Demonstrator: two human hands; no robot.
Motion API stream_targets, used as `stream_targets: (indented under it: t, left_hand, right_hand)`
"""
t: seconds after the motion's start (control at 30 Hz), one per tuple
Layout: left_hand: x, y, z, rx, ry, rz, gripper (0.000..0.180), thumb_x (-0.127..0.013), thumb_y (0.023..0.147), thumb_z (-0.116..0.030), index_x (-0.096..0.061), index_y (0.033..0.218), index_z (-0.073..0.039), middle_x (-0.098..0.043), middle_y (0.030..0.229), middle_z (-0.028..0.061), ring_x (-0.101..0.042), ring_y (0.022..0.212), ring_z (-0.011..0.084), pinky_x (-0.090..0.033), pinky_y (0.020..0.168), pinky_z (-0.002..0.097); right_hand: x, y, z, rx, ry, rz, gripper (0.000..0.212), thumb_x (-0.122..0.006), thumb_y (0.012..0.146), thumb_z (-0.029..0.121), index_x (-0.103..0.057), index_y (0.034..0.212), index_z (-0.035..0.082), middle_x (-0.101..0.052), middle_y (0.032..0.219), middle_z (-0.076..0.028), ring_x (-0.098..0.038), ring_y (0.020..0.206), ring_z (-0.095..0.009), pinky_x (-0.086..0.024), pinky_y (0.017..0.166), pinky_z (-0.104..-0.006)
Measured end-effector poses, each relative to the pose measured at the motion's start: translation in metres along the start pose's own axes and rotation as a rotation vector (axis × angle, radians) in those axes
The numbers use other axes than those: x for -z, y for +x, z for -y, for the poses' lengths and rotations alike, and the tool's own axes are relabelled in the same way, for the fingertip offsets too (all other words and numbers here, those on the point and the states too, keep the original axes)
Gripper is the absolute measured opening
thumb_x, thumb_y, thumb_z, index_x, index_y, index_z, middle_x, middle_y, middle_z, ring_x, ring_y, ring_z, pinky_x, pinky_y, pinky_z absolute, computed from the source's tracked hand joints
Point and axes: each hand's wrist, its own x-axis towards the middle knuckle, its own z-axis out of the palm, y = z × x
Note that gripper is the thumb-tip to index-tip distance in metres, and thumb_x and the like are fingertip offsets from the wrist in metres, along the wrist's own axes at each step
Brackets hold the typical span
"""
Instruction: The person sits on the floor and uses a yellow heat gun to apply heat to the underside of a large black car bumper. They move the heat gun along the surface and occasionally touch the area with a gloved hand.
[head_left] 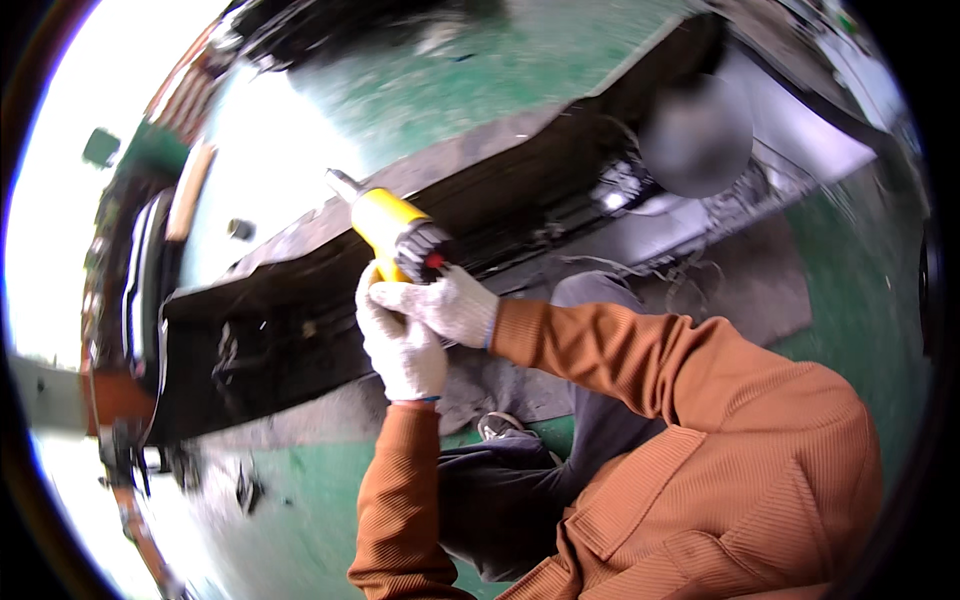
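Note:
A yellow pistol-shaped power tool [382, 218] with a silver nose and a black ribbed back end is held up over a long black car bumper [270, 345]. Its nose points to the far left; its exact kind is not clear. My left hand [402, 345], in a white knit glove, is closed round the handle. Gloved the same way, my right hand [452, 303] comes in from the right and closes on the handle too, its fingers overlapping the left hand. The bumper lies below with its hollow side up, apart from the tool. Both hands hide most of the handle.
Grey matting [785, 265] lies under the bumper on a green floor [860, 300]. Thin wires [690, 270] trail at the bumper's right part, where a round blurred patch hides some detail. Dark parts [310, 30] lie at the far side; a small roll [240, 229] sits far left.

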Motion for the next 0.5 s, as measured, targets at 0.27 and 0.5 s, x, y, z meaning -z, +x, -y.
stream_targets:
  t: [0.27, 0.5]
  left_hand:
    - [-0.078, 0.025, 0.004, -0.045, -0.052, 0.544, 0.077, -0.076, 0.101, -0.017, -0.036, 0.166, -0.005, -0.060, 0.146, 0.0169, -0.063, 0.125, 0.0233, -0.054, 0.106, 0.0383]
    - [-0.038, 0.035, 0.084, 0.459, 0.175, 1.316, 0.082, -0.085, 0.095, -0.025, -0.044, 0.161, 0.003, -0.063, 0.146, 0.0215, -0.064, 0.132, 0.0275, -0.052, 0.113, 0.0394]
  right_hand:
    - [0.138, -0.005, 0.012, 0.182, 0.270, -0.351, 0.038, -0.076, 0.097, 0.030, -0.069, 0.120, 0.001, -0.073, 0.105, -0.009, -0.071, 0.094, -0.018, -0.060, 0.085, -0.0330]
    - [0.230, -0.031, 0.064, 0.418, 0.301, -0.506, 0.037, -0.076, 0.094, 0.031, -0.066, 0.117, 0.004, -0.075, 0.103, -0.015, -0.072, 0.080, -0.021, -0.061, 0.068, -0.0347]
